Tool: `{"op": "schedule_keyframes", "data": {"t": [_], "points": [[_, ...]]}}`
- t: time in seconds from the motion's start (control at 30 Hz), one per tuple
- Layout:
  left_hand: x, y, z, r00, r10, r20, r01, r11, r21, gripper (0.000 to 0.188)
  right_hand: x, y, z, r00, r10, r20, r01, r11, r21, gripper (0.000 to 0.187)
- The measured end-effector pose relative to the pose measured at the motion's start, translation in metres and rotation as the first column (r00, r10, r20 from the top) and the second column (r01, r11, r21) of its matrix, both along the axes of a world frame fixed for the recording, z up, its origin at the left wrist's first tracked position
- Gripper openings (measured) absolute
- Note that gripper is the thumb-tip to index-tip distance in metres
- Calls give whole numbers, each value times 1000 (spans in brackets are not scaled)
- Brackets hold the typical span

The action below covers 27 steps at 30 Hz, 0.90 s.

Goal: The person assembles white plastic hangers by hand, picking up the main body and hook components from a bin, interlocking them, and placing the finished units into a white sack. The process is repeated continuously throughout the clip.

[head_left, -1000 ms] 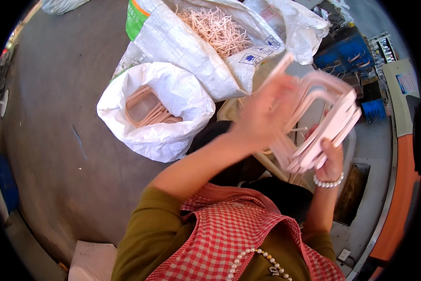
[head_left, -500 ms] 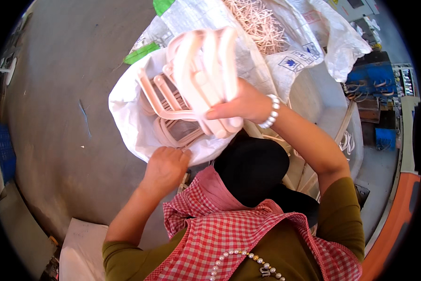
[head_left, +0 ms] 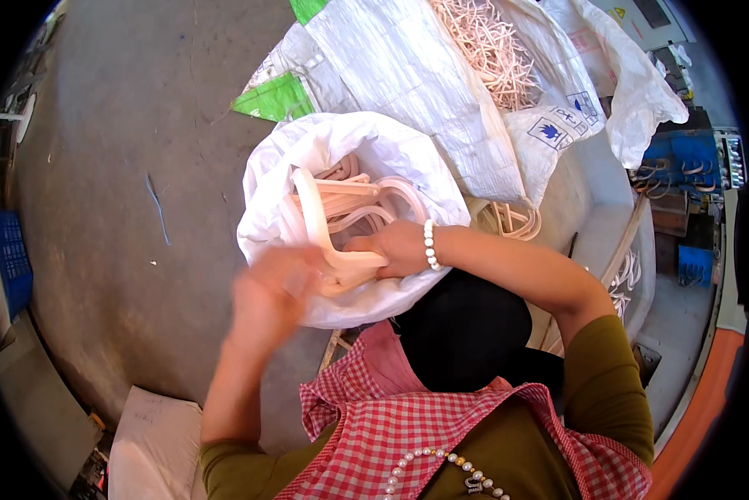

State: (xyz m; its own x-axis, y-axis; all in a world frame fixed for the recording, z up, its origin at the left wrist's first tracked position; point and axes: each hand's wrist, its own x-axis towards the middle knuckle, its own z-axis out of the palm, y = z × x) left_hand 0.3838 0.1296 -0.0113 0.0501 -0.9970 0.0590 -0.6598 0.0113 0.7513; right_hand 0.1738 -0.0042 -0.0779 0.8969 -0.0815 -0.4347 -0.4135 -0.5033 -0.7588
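Note:
A white woven sack (head_left: 262, 167) with a rolled rim stands open in front of me, holding several pale pink, bent plastic bars (head_left: 403, 196). My right hand (head_left: 399, 248), with a white bead bracelet at the wrist, reaches over the near rim. Its fingers are closed on the end of a bundle of pale curved bars (head_left: 310, 208) that slants up along the sack's near left side. Beside the same bundle, at the near left rim, is my left hand (head_left: 278, 287). Motion smears its fingers, so their grip is unclear.
Beyond the sack lies a large white woven bag (head_left: 391, 62) with thin pinkish strips (head_left: 495, 58) on it. A pale tub (head_left: 595, 221) stands to the right, near blue machine parts (head_left: 678, 154). A blue crate (head_left: 9, 258) sits far left, a pale box (head_left: 153, 442) near left.
My right hand has lowered the bundle of bars from above the sack into its opening. My left hand has moved from the rim to beside the bundle. The view has shifted slightly.

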Motion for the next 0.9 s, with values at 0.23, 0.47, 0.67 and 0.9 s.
{"op": "schedule_keyframes", "data": {"t": [0.23,0.47,0.67,0.9], "points": [[123,-25,-163,574,702,-422,-323,668,671,37,-10,9,-12,990,74,118,-72,997,-21,53],[98,-57,-58,660,489,-571,-91,806,585,31,2,-3,-10,957,245,-154,-265,956,-129,52],[67,-79,4,856,483,-182,-466,875,129,20,40,-4,-23,945,327,28,-275,835,-476,30],[54,-88,23,814,552,180,-520,832,-194,13,105,-60,-126,922,335,196,-73,646,-759,25]]}}
